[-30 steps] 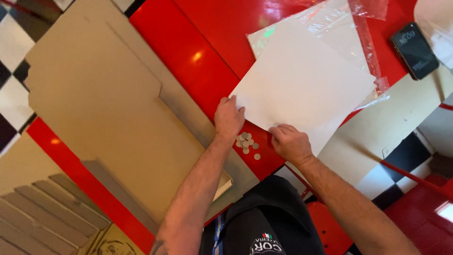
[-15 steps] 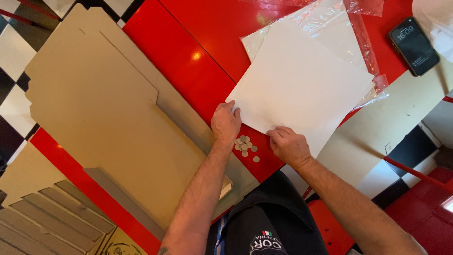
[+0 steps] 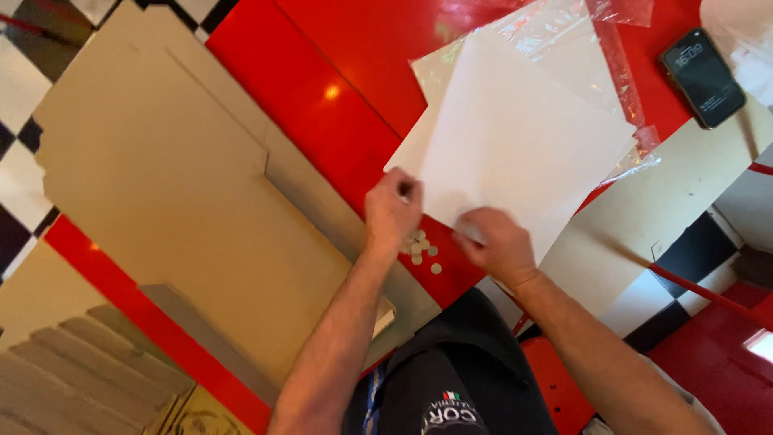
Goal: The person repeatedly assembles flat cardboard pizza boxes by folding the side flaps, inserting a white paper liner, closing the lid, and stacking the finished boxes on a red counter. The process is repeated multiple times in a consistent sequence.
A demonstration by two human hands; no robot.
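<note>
A large white sheet (image 3: 515, 137) lies on the glossy red table (image 3: 322, 97), partly over a clear plastic bag (image 3: 564, 32). My left hand (image 3: 392, 211) rests with its fingers curled at the sheet's near corner. My right hand (image 3: 495, 244) presses on the sheet's lower edge, fingers bent; whether it pinches something small I cannot tell. Between both hands lie several small pale round discs (image 3: 420, 248) on the red surface.
A big flat tan cardboard panel (image 3: 161, 177) covers the table's left part, with more folded cardboard (image 3: 72, 370) below it. A black phone (image 3: 702, 77) lies at the upper right. Black-and-white checkered floor (image 3: 16, 161) shows at the edges.
Both hands have shifted slightly along the sheet's lower edge, and my left hand's fingers have curled in. The sheet and discs stay about where they were.
</note>
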